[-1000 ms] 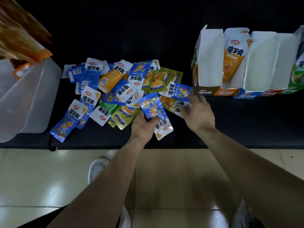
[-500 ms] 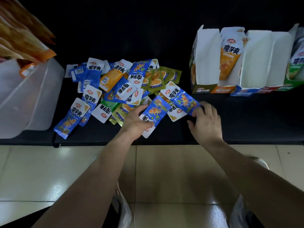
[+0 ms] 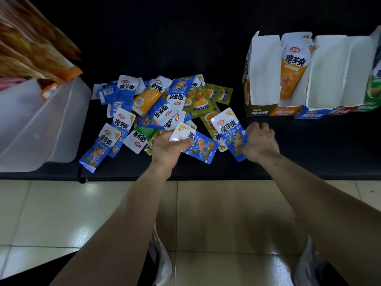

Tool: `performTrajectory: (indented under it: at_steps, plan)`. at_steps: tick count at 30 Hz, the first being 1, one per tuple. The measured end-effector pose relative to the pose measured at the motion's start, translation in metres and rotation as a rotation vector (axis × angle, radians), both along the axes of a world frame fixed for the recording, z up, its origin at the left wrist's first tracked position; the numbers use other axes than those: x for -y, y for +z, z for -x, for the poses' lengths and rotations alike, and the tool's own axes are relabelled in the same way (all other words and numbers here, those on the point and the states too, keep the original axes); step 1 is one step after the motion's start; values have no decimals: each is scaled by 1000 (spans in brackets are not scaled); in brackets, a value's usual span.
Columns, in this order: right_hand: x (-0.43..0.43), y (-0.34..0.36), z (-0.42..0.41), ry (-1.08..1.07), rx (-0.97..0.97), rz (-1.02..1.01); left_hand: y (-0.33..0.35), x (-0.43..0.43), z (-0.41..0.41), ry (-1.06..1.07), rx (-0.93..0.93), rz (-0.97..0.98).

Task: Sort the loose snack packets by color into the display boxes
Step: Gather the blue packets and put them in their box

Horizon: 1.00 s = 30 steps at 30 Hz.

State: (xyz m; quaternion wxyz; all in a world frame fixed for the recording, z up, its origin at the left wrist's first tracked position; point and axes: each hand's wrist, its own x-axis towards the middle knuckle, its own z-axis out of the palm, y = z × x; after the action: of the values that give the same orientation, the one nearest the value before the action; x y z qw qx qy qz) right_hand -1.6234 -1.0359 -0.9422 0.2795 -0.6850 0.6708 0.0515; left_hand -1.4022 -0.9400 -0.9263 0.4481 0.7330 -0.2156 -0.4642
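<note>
A heap of loose snack packets [image 3: 156, 108] in blue, olive-green and orange lies on the black shelf [image 3: 309, 153]. My left hand [image 3: 167, 146] grips one blue packet [image 3: 201, 147] at the heap's near edge. My right hand [image 3: 258, 142] pinches a second blue packet [image 3: 229, 129], lifted and tilted, just right of the heap. Open display boxes stand at the back right: an olive-fronted box [image 3: 260, 79], an orange box [image 3: 292, 110] holding orange packets, a blue-fronted box [image 3: 338, 79] and a green box [image 3: 373, 93] at the frame's edge.
A translucent plastic tub [image 3: 37, 122] sits at the left of the shelf with orange bags [image 3: 31, 48] above it. The shelf's front edge runs across the middle; below it lies a tiled floor [image 3: 216, 213] with my shoes.
My right hand has picked up a blue packet off the heap and turned it face up. My left hand has shifted right with its blue packet, now lying flatter.
</note>
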Motion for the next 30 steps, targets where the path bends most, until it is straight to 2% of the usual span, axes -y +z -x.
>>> performTrajectory:
  at_steps: [4,7,9,11,15,17,21,23,25,28,30]
  plan:
    - [-13,9,15,-242,402,-54,-1,0,13,29,-152,12]
    - [-28,17,9,-378,727,-105,-6,1,18,106,-113,28]
    - [-38,21,-4,-372,830,-214,-10,1,19,122,-88,32]
    - [-47,23,-23,-330,851,-312,-11,0,19,158,-143,45]
    - [-57,22,-66,-299,752,-367,-4,2,13,333,-385,75]
    - [-58,21,-88,-234,683,-345,-2,0,6,318,-397,98]
    - [-46,27,-122,14,539,-285,-9,-5,-28,340,-137,65]
    - [-32,28,-137,123,499,-18,-6,-4,-51,382,14,28]
    - [-19,26,-149,387,382,182,-7,-5,-74,394,127,-3]
    - [-12,8,-157,758,127,180,-13,-8,-97,370,188,-29]
    - [-19,-9,-148,833,21,216,-17,-8,-97,326,218,-42]
